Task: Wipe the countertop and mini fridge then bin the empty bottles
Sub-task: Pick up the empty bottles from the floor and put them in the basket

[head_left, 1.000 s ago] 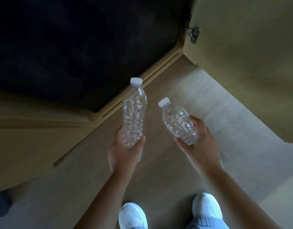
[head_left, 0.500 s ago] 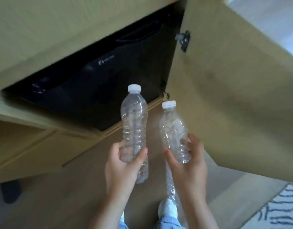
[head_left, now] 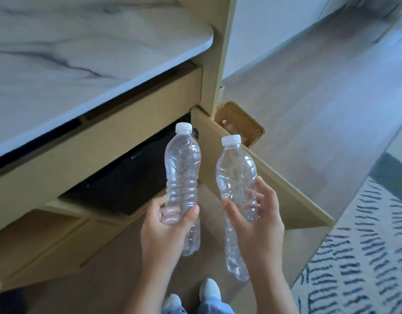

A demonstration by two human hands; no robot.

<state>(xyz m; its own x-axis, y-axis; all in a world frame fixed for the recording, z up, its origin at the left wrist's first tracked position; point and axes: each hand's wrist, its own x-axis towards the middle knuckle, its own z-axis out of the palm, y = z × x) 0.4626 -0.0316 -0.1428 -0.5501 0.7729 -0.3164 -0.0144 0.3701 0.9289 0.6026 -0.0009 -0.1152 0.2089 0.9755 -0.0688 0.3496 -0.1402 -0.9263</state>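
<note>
I hold two clear, empty plastic bottles with white caps, both upright. My left hand (head_left: pixel 167 230) grips the left bottle (head_left: pixel 183 168) round its lower half. My right hand (head_left: pixel 258 225) grips the right bottle (head_left: pixel 236 175) near its middle. Behind the bottles the black mini fridge (head_left: pixel 127 184) sits inside the wooden cabinet, under the marble-patterned countertop (head_left: pixel 82 53). A woven brown bin (head_left: pixel 240 123) stands on the floor past the open cabinet door, beyond the bottle caps.
The open cabinet door (head_left: pixel 274 184) juts out toward me on the right of the bottles. A blue-striped rug (head_left: pixel 363 257) lies at the lower right. Wooden floor (head_left: pixel 320 109) stretches beyond the bin. My shoes (head_left: pixel 209 288) show at the bottom.
My view has risen, so the countertop and the woven bin have come into sight. Both hands still hold their bottles upright, and the right bottle has straightened from its earlier tilt.
</note>
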